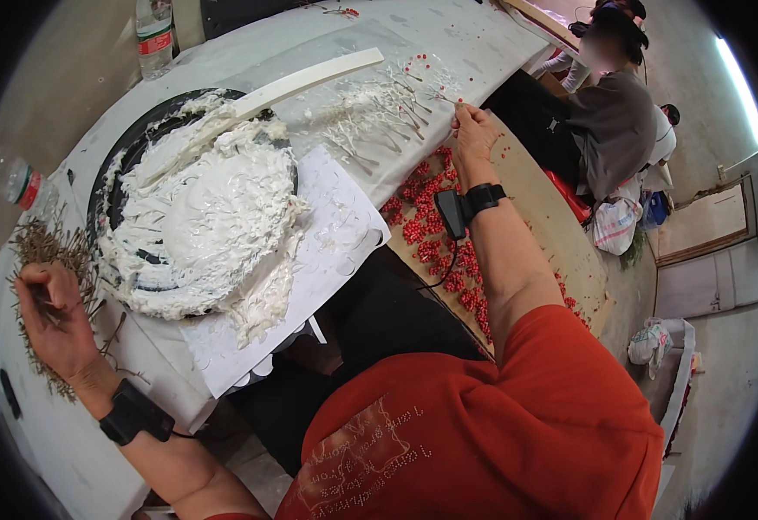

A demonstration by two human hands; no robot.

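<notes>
At the far left my left hand (56,316) is over a heap of thin brown stems (49,238). Its fingers are loosely curled and apart, with nothing visible between them. My right hand (474,132) is pinched on a thin berry stem (445,98), over the table's right edge. Just left of that hand, white-coated stems (387,113) with a few red tips lie in rows on a clear plastic sheet. Between my hands, a round black tray (106,186) bears a thick mound of white paste (223,204). A long white strip (309,82) rests across its far rim.
Red berries (435,234) lie in clusters on a tan board (526,208) below my right arm. White paper (344,225) sticks out under the tray. Plastic bottles (155,39) stand at the left and back. A person (613,121) sits at the far right.
</notes>
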